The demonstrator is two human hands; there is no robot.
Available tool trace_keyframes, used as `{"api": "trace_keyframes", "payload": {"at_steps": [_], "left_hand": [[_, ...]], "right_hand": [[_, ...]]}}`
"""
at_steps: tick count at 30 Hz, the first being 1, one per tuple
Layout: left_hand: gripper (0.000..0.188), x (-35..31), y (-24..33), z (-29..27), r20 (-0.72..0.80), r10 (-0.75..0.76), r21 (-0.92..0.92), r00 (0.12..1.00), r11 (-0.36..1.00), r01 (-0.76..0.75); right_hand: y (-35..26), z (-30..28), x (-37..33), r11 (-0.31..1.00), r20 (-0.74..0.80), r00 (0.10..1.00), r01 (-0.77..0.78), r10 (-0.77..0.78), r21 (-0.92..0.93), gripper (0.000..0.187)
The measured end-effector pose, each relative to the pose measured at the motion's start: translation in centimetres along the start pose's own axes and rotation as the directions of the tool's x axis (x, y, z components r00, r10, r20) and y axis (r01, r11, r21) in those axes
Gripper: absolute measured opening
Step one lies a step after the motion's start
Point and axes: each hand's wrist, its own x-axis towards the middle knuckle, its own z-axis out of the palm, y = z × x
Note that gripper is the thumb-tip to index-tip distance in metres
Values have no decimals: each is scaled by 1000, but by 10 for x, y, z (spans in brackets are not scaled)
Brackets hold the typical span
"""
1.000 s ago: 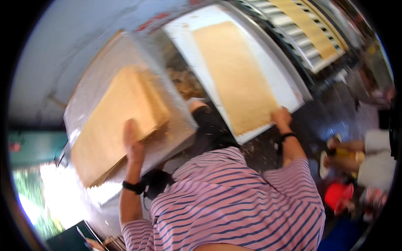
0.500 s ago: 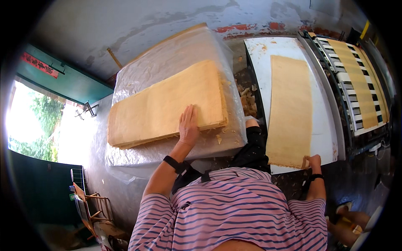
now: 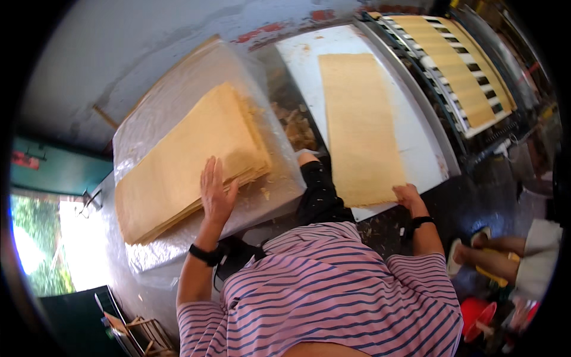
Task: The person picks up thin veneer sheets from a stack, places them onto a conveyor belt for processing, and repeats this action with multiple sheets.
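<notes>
A thick stack of tan veneer-like sheets [image 3: 184, 152] lies on a plastic-wrapped pile [image 3: 169, 89] at my left. My left hand [image 3: 217, 193] is open at the stack's near edge, fingers straight and thumb apart. Whether its fingertips touch the top sheet I cannot tell. On a white tabletop [image 3: 300, 50] to the right, a long tan veneer sheet [image 3: 363, 131] lies flat. My right hand [image 3: 408, 195] pinches this sheet's near right corner, with the fingers bent.
Beyond the white tabletop stands a slatted machine bed [image 3: 452, 65] carrying tan strips. Scraps [image 3: 295, 128] lie in the gap between pile and tabletop. Another person's legs [image 3: 491, 259] show at right, near a red basin [image 3: 476, 318]. A wooden chair [image 3: 146, 333] stands lower left.
The view has swung so that the stack and tabletop sit further left. My left hand has gone from lying on the stack to its near edge. My right hand stays at the sheet's corner.
</notes>
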Motion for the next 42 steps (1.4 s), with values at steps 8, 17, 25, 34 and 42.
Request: {"api": "trace_keyframes", "payload": {"at_steps": [8, 17, 25, 34, 42], "left_hand": [[55, 17, 66, 7, 122, 405, -291, 906, 888, -357], [72, 47, 95, 45, 149, 497, -442, 855, 807, -392], [48, 59, 111, 53, -46, 409, -917, 911, 344, -201], [14, 128, 102, -62, -21, -63, -995, 998, -95, -27], [27, 132, -18, -147, -75, -494, -984, 866, -104, -145]], "right_hand": [[-120, 40, -92, 915, 180, 924, 277, -338, 293, 29], [-238, 70, -189, 792, 236, 760, 547, -605, 271, 25], [-291, 111, -261, 771, 283, 730, 509, -622, 382, 24], [-275, 107, -216, 682, 281, 626, 615, -728, 396, 45], [-158, 101, -73, 923, -41, 923, 381, -384, -56, 61]]}}
